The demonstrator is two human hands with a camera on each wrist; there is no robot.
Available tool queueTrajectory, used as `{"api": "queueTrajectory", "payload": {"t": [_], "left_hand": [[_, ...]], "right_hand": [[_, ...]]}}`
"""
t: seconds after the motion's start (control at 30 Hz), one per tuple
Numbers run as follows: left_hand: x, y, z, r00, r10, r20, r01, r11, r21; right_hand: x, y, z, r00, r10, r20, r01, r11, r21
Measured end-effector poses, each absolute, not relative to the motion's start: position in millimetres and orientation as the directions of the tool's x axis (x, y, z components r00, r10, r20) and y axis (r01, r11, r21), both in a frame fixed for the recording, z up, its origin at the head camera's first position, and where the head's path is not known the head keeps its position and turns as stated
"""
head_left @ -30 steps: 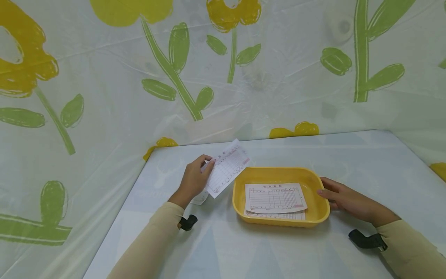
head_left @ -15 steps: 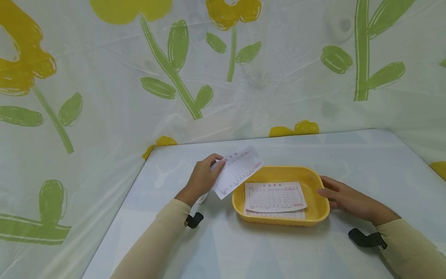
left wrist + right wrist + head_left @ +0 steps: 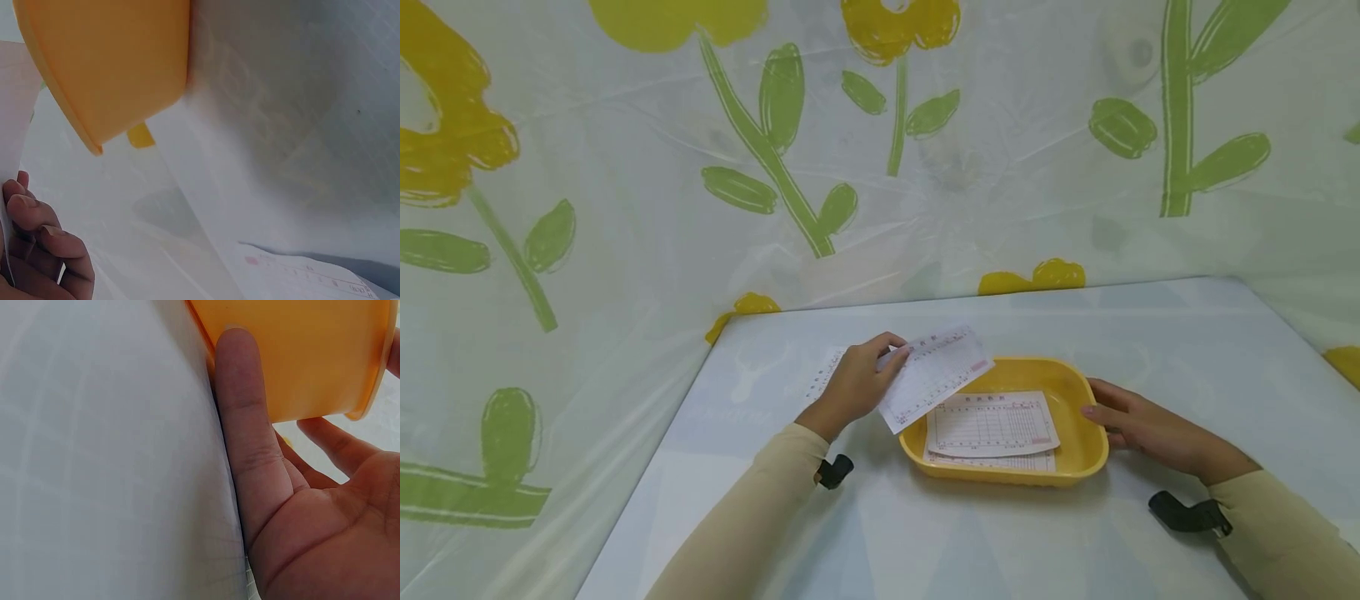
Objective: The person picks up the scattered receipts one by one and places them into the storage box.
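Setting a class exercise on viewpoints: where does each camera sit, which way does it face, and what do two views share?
Head: on the head, facing forward and down at the yellow tray and held paper; left hand, right hand and sleeves show.
Left wrist: on that wrist, facing the tray's outer wall; left fingers show beside the paper.
Right wrist: on that wrist, facing the tray's outer wall; right palm and fingers show.
Shared: both wrist views show the tray's outside.

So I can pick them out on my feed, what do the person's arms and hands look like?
The left sleeve and right sleeve are long, beige. Near the end of each juts a black, bent piece. The left hand and right hand are ungloved; no cables show.
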State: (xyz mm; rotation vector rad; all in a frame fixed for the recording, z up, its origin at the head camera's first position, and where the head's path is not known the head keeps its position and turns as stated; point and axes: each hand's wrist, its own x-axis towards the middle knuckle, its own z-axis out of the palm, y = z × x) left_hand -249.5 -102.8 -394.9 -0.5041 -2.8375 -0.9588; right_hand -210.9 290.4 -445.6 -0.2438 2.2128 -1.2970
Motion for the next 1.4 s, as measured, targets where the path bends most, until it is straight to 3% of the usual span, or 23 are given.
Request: {"api": "queueTrajectory", "payload": {"t": [0.6,0.93,1.4], "left_hand": [[-252.2,-78.8,-391.8,-0.905,0.389,0.173,0.420,0.748,0.515],[-254.1,-65.4,-394.0,-0.883,0.467,0.049,0.421,0.741,0.523],[-255.0,-54.0,-400.7,-0.836,0.548,-0.011,0.484,0.746,0.457]], "right_hand": [[-211.3,292.1,-446.2,-0.824,-0.432,-0.367,0.114,0.509,-0.854],[-210.3,289.8,-445.0,-0.824,-0.431,-0.367,0.119,0.503,-0.856],[-211.3,291.7,-446.9,-0.823,-0.437,-0.361,0.114,0.496,-0.861]]}}
